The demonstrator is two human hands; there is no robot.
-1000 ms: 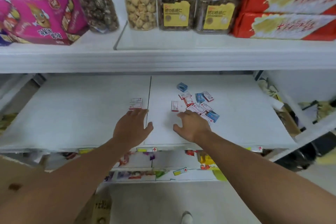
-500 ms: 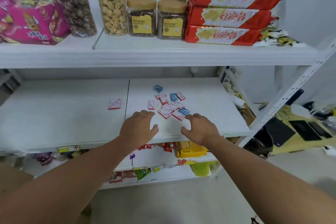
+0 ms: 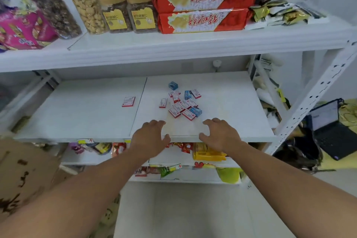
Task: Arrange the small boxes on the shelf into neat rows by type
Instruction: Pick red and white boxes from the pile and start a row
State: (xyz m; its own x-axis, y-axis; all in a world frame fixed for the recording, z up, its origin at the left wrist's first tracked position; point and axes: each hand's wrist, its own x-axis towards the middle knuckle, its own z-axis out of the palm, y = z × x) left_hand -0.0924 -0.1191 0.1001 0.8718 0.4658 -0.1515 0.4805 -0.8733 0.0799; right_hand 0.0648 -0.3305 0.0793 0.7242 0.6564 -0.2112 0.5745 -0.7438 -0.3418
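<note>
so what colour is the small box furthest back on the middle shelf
Blue. The small box at the back of the scatter shows best in the head view.

Jumbled red-white and blue small boxes [image 3: 183, 103], seemingly overlapping, mid-shelf [image 3: 77, 121].

A white shelf [image 3: 87, 118] holds a loose heap of small red-and-white boxes [image 3: 180, 107] with a few blue boxes [image 3: 187, 94] mixed in. Left of the heap, well apart, two red-and-white boxes [image 3: 128, 101] lie together. In front of the heap, near the shelf's front edge, the left hand [image 3: 149, 137] and right hand [image 3: 220, 134] are spread palm down, holding nothing. On the shelf above the heap stand jars [image 3: 131, 13] and stacked red packets [image 3: 202, 19].
</note>
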